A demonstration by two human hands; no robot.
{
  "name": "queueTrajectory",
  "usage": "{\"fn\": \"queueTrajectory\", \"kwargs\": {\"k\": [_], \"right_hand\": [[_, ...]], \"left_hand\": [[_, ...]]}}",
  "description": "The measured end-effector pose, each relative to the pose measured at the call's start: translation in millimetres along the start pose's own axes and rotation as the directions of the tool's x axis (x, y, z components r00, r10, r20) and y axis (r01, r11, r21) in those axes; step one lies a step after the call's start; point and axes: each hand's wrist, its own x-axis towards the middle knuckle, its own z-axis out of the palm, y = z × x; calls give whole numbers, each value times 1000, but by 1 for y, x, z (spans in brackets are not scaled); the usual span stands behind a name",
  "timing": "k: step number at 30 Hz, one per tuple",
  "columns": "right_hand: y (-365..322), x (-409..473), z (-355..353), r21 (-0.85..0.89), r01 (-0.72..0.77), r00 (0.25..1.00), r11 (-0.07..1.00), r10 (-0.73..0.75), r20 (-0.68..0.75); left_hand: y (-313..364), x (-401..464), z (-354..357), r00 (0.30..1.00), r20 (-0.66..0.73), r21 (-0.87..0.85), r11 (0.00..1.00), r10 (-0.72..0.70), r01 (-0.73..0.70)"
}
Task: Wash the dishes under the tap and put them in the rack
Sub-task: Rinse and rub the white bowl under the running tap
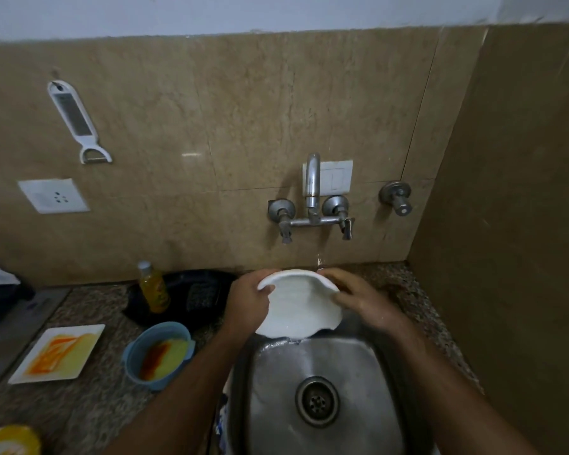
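You hold a white dish (301, 307) tilted over the sink (326, 399), left hand (247, 303) and right hand (358, 298) both clamped on its rim, water running off below your grip. Left of your left hand, a smeared blue bowl (158, 356) and a stained white plate (58, 354) wait unwashed. No rack is clearly visible.

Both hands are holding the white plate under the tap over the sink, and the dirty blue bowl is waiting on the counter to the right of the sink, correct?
Not quite. The head view shows the blue bowl on the counter left of the sink, not right. Left hand and right hand do hold the white plate beneath the tap.
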Motion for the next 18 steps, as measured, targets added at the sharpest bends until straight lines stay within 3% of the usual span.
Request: {"fn": "queueTrajectory", "kwargs": {"k": [2,5,7,12,18], "right_hand": [[0,-4,11,-207,-27,1000,978,28,3],[1,0,27,-413,-86,971,907,-16,-238],[0,-2,37,-498,-93,943,862,-84,-321],[-3,-14,41,-459,-53,889,887,-167,-426],[-24,-23,31,-500,94,820,861,-352,-451]], "left_hand": [[1,-5,-5,999,-12,24,999,30,-30],[1,-9,-10,998,21,29,998,54,-55],[-3,-10,-16,996,69,59,996,58,-62],[-25,-13,-33,991,127,188,982,-46,22],[-8,-14,-39,994,71,133,987,82,-90]]}}
